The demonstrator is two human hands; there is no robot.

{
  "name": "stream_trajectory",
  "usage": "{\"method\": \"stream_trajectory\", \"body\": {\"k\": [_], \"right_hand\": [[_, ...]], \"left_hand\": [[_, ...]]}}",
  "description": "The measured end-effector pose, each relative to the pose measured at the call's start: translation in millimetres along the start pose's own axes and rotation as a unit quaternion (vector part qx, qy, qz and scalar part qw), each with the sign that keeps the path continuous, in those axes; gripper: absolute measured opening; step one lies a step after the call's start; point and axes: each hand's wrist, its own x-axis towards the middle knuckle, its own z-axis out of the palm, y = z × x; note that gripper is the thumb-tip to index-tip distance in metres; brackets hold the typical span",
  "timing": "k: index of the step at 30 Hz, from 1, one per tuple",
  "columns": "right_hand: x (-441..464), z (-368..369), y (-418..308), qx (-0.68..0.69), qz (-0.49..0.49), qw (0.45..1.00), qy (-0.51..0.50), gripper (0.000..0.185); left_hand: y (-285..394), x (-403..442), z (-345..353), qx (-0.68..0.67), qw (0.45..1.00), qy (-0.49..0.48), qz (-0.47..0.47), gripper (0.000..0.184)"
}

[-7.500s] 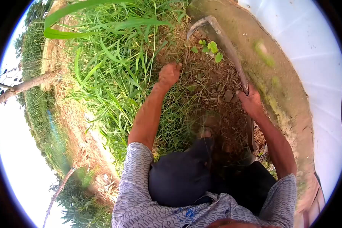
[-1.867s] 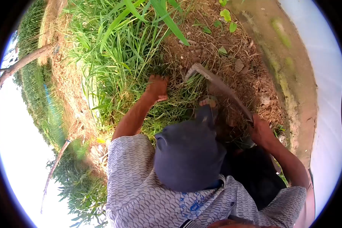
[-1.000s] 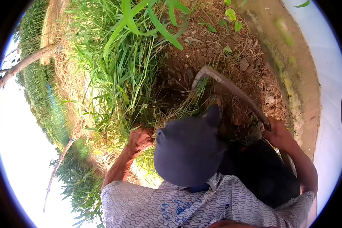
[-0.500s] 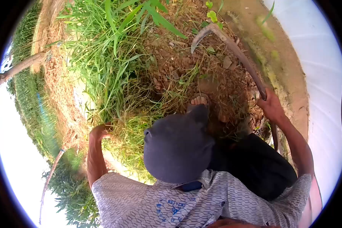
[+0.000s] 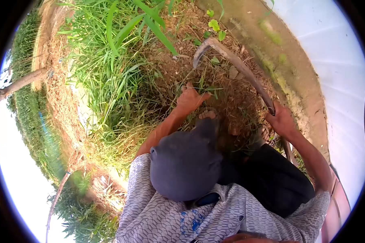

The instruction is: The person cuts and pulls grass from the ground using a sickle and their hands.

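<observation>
My right hand (image 5: 283,119) is wrapped round the wooden handle of a sickle (image 5: 247,73). Its curved metal blade points left, just above the littered soil, and the handle's lower end runs down past my wrist. Over the ground at the middle, my left hand (image 5: 190,99) reaches forward with thumb and fingers apart. Thin grass stems lie around its fingertips; I see none gripped, though the palm side is hidden. Tall green grass (image 5: 117,73) stands left of this hand. Loose yellowish grass (image 5: 117,152) lies beside my left forearm.
A dark grey rounded cloth form (image 5: 186,166) covers the centre, with bare toes (image 5: 207,114) beyond it. A muddy strip (image 5: 304,77) and white sheeting (image 5: 332,52) run along the right. Wooden poles (image 5: 24,84) and dry straw (image 5: 59,109) are at the left.
My left hand has moved from the loose grass at the left to the soil at the middle. The sickle and my right hand have shifted slightly left and down in view.
</observation>
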Motion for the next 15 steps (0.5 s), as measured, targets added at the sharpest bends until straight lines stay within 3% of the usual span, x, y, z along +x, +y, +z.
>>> {"method": "stream_trajectory", "body": {"k": [4, 6, 7, 8, 10, 12, 13, 15], "right_hand": [[8, 13, 7, -0.003, 0.026, 0.999, -0.031, 0.03], [5, 16, 21, 0.0, 0.033, 0.999, -0.036, 0.03], [0, 16, 31, -0.012, 0.028, 0.999, -0.024, 0.03], [-5, 15, 44, -0.024, 0.022, 0.999, -0.01, 0.029], [-27, 22, 93, 0.124, 0.093, 0.988, 0.017, 0.025], [-64, 19, 113, 0.034, 0.109, 0.991, 0.071, 0.019], [-80, 19, 107, 0.03, 0.11, 0.991, 0.062, 0.019], [-98, 19, 89, 0.095, 0.199, 0.974, 0.057, 0.017]], "left_hand": [[1, 2, 13, 0.118, 0.99, 0.04, 0.065, 0.063], [-12, 17, 16, -0.008, 0.996, -0.068, 0.064, 0.053], [-20, 19, 14, -0.009, 0.995, -0.072, 0.067, 0.053], [-27, 19, 8, -0.01, 0.985, -0.067, 0.158, 0.048], [-25, 2, -2, -0.018, 0.968, -0.064, 0.244, 0.044], [3, -29, -30, -0.274, 0.909, -0.248, 0.195, 0.037], [9, -44, -42, -0.279, 0.908, -0.25, 0.188, 0.037], [18, -56, -64, -0.449, 0.872, -0.16, 0.105, 0.031]]}}
